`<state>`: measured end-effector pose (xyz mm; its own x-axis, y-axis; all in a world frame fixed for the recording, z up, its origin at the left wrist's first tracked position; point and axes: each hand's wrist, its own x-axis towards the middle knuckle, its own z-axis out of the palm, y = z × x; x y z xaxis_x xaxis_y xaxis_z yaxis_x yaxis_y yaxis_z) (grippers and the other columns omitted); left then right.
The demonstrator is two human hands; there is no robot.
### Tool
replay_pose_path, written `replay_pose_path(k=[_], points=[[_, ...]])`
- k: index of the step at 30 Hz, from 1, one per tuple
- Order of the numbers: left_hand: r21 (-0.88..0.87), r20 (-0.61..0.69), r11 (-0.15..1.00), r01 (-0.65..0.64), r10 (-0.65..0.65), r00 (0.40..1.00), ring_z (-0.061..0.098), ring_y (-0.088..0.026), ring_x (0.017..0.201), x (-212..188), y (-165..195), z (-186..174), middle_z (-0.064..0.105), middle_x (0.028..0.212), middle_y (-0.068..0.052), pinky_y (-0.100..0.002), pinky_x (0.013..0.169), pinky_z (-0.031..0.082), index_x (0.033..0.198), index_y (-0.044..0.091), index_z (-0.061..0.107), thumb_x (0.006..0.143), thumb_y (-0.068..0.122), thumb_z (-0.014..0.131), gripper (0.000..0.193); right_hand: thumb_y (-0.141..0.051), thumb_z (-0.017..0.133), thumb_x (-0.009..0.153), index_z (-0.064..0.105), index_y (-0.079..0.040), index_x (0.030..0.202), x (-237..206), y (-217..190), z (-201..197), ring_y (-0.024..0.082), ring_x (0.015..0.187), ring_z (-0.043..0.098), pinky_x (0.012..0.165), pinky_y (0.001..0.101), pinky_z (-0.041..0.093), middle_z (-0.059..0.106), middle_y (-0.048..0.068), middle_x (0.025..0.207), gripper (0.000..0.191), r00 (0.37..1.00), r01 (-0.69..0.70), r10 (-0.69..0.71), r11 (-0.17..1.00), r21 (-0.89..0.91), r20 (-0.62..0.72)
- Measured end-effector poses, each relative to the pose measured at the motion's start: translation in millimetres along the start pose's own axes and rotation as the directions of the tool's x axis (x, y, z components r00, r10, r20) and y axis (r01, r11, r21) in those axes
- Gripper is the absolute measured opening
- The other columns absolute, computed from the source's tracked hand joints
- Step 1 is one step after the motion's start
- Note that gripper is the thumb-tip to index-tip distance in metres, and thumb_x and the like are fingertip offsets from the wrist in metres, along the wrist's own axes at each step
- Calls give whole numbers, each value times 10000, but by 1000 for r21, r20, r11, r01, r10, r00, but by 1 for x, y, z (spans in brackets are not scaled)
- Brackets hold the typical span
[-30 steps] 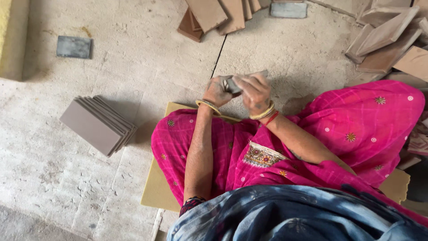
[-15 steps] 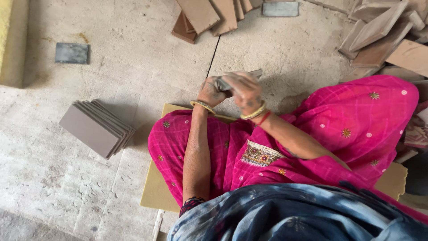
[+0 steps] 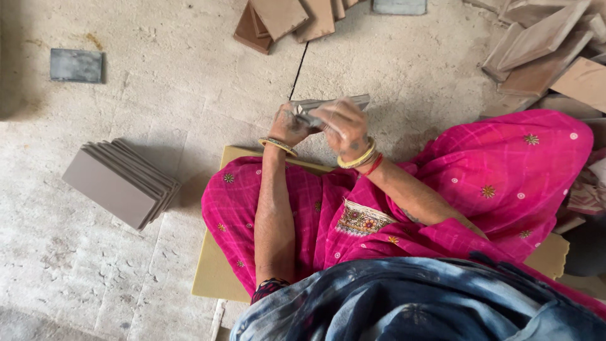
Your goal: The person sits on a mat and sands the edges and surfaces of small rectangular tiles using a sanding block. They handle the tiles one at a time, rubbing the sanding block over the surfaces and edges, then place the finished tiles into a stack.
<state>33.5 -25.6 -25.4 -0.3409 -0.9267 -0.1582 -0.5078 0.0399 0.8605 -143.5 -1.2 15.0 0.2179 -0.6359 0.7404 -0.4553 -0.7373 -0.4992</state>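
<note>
Hands meet above the knees: left hand (image 3: 289, 124) and right hand (image 3: 341, 126) both close around a thin grey tile (image 3: 328, 105), raised edge-on (likely for a close look), while a finished stack of tiles (image 3: 120, 182) leans nearby on the concrete floor (image 3: 177, 76).

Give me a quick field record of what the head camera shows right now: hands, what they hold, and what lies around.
left hand: gripping the near end of a thin grey tile
right hand: over the same tile, fingers curled on it
grey tile: held off the floor, between both hands
stack of tiles: on the concrete floor, to the person's left, leaning in a row
brown tile pile: on the floor ahead
loose brown tiles: heaped to the right
yellow board: under the seated person
</note>
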Motion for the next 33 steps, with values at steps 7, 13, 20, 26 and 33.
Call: replay_pose_path(k=[7,13,20,26,33], points=[[-60,-29,992,-114,113,993,747,-128,737,0,4,-7,787,839,-48,-314,721,613,952,86,755,751,125,858,229,-137,617,1025,789,-76,1065,14,18,-1,201,869,654,730,342,563,731,42,957,188,994,-39,42,999,-34,101],[-84,-87,984,-154,147,985,728,-167,740,-2,2,-13,771,855,-79,-329,717,594,977,57,731,680,115,891,342,-113,615,936,768,-59,1041,20,1,19,220,879,654,737,370,556,707,60,946,193,999,39,-39,999,6,11],[-163,-40,975,-153,148,988,745,-141,782,4,-3,-16,787,886,-84,-315,740,606,1037,70,755,737,94,853,316,-62,678,918,751,-83,1014,24,12,8,223,856,649,720,362,545,708,38,913,122,988,-30,30,1000,-3,149],[-82,-96,916,-392,384,918,766,-153,891,9,-10,-9,784,1090,-70,-296,796,625,1140,121,762,755,115,894,407,-100,741,950,787,-133,898,-12,68,17,134,665,562,558,301,447,673,-10,738,77,984,109,-88,985,-133,153],[-361,57,927,106,-92,994,611,-104,549,5,-1,-17,759,826,-76,-239,454,530,1197,58,760,679,159,885,543,-16,648,958,766,-109,988,-68,143,-64,133,760,583,628,278,483,687,32,836,153,950,-18,116,948,-319,289]])
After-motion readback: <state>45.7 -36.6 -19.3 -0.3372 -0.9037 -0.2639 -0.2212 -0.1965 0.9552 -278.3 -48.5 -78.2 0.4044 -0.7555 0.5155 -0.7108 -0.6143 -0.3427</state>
